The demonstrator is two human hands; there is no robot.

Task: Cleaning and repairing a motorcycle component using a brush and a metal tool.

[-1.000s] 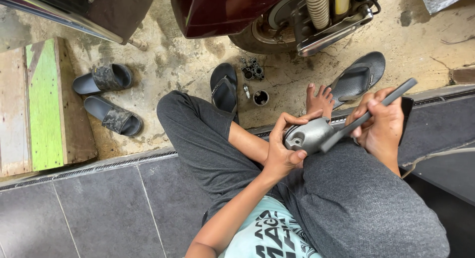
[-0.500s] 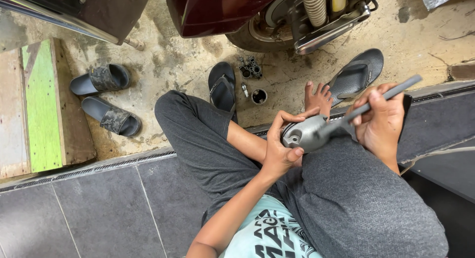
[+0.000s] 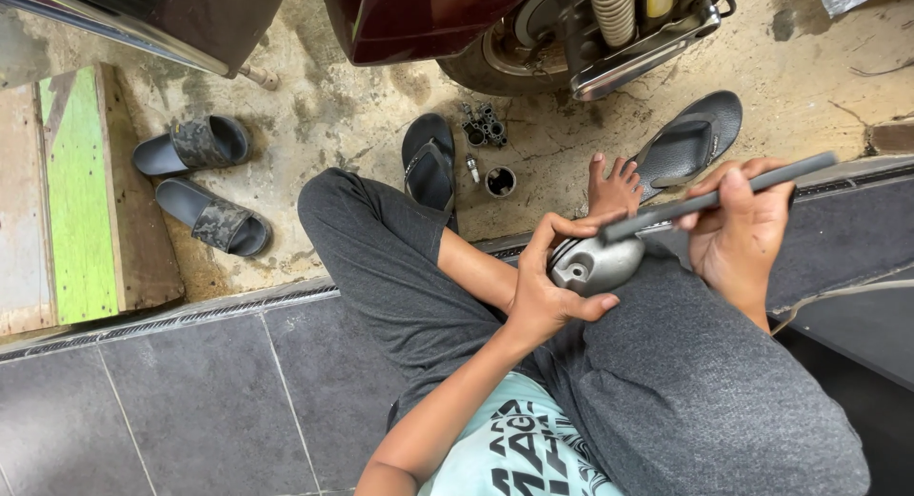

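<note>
- Since a moment ago, the right hand (image 3: 738, 234) has tilted the dark flat file (image 3: 719, 198) flatter, its tip on the grey metal casing (image 3: 595, 264).
- Left hand (image 3: 552, 287) grips that casing from below, right of centre, over the lap.
- Right hand is clenched round the file.

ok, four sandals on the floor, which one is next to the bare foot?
The black flip-flop on the right, lying just beside the foot. The other black one sits by the knee; the grey patterned pair lies far left.
</note>
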